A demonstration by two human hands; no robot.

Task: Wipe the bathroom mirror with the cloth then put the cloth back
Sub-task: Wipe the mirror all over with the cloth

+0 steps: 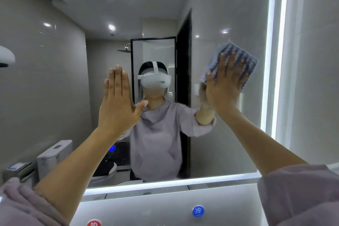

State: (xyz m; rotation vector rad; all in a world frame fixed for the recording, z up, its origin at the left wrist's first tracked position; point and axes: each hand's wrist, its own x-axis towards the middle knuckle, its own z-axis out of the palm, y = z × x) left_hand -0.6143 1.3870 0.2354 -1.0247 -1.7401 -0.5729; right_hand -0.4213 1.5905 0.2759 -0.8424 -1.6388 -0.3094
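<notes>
- The right hand (224, 86) lay flat on the cloth (230, 48) with its fingers straight and spread. It pressed the cloth against the glass and did not grip it, probably so that a broad patch of cloth met the surface.
- The cloth, striped blue and white, sat high on the mirror (55, 79) near its right edge, just beside the lit strip (269, 60) that ran down that side. Its corners stuck out past the fingertips.
- The left hand (117, 101) held nothing. Its palm faced the glass left of the mirror's middle, with the fingers straight and together and the thumb out to the side. It looked like a brace for the reach, though I cannot tell whether it actually touched the glass.
- Both sleeves were pushed up the forearms, probably to keep them off the glass.
- Wiping seemed to be under way at the right side, and much of the mirror towards the left edge might yet need passes.
- Below the mirror's bottom edge, a blue round label (198, 211) and a red one (94, 223) sat on the counter.
- Nothing showed where the cloth belonged.
</notes>
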